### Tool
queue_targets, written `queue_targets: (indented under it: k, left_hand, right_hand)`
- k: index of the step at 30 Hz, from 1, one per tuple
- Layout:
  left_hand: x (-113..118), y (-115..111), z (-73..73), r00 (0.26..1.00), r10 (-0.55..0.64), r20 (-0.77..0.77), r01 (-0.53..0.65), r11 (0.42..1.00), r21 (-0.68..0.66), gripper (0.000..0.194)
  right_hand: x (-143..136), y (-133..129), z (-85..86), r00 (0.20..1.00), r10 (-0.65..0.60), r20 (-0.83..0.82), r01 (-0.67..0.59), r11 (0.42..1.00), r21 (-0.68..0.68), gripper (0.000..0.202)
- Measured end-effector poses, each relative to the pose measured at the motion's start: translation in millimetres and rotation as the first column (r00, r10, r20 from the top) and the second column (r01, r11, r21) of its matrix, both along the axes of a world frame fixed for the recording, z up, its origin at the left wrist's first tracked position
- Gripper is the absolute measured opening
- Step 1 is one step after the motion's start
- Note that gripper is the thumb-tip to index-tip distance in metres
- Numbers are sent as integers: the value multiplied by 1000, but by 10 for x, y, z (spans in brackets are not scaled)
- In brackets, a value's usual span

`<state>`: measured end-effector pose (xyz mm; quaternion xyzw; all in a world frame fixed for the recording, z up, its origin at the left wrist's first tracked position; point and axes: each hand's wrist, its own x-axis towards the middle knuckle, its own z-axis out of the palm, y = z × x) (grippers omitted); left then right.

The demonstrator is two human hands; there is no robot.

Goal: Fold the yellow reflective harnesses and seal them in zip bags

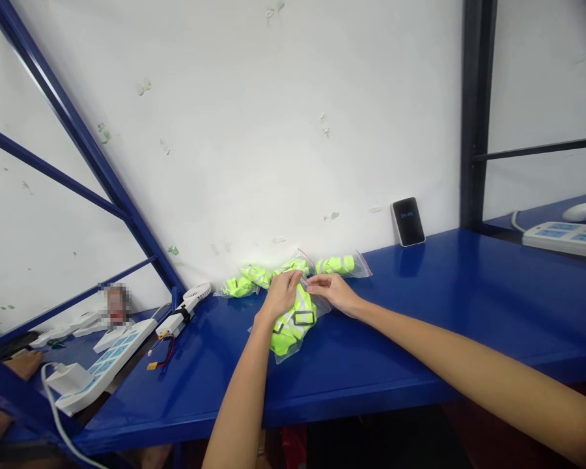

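A clear plastic bag with a folded neon-yellow reflective vest inside lies near the middle of the blue table. At its upper edge, my left hand has its fingers closed on the bag. My right hand pinches the same edge from the right, thumb and fingers together. Behind my hands, along the wall, lie several more bagged yellow vests, one on the left and another on the right with a red-striped bag edge. What exactly my fingertips grip is partly hidden.
On the blue table, a phone-like device leans against the wall. To the left are a small white fan, a battery with a yellow plug and a power strip. Another person's hand shows at far left.
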<state>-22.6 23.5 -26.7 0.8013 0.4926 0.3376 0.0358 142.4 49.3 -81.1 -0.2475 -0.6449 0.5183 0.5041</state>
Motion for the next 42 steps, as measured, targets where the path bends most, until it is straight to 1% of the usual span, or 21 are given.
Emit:
queue_targets:
  k: [2, 5, 7, 9, 13, 15, 18, 23, 27, 32, 35, 38, 42]
  left_hand:
    - [12, 12, -35, 1000, -2, -29, 2, 1000, 11, 46]
    - [33, 33, -67, 997, -13, -78, 14, 1000, 16, 45]
    - [34, 49, -82, 997, -22, -75, 22, 1000, -3, 44]
    - [20, 61, -94, 999, -39, -5, 39, 998, -40, 42]
    - [-33, 75, -122, 976, -43, 215, 61, 995, -81, 30]
    - [-52, 82, -137, 961, -30, 274, 55, 995, -85, 27]
    - [-63, 92, -156, 950, -39, 310, 73, 992, -102, 25]
    - [-53, 87, -164, 956, -54, 288, 88, 991, -106, 24]
    - [-28, 47, -144, 961, -92, 261, 119, 989, -91, 24]
    - [-11, 23, -129, 962, -106, 253, 127, 989, -72, 24]
    - [-20, 45, -143, 968, -73, 242, 93, 993, -73, 23]
    - [-33, 63, -157, 983, -47, 176, 65, 993, -100, 27]
    - [-45, 60, -156, 987, -76, 143, 91, 991, -100, 30]
  right_hand:
    - [13, -12, 11, 1000, 4, 10, -4, 1000, -16, 24]
    - [21, -17, 25, 999, -30, 43, 29, 999, 15, 23]
    - [12, -5, 16, 998, -53, 44, 52, 998, 38, 22]
    - [-3, 16, -6, 997, -67, 42, 65, 997, 47, 22]
    - [-20, 45, -37, 992, -103, 71, 99, 993, 60, 24]
    - [-16, 41, -31, 989, -120, 88, 115, 992, 61, 24]
    - [-7, 28, -16, 989, -119, 93, 113, 991, 67, 25]
    - [-11, 31, -22, 987, -131, 94, 123, 989, 87, 21]
    - [-21, 41, -27, 985, -143, 98, 131, 985, 113, 18]
    - [-21, 60, -43, 979, -165, 120, 151, 982, 115, 19]
    - [-15, 68, -59, 985, -141, 98, 133, 988, 83, 23]
    - [-6, 65, -58, 992, -96, 77, 92, 994, 51, 25]
    - [0, 46, -39, 994, -80, 74, 77, 996, 41, 25]
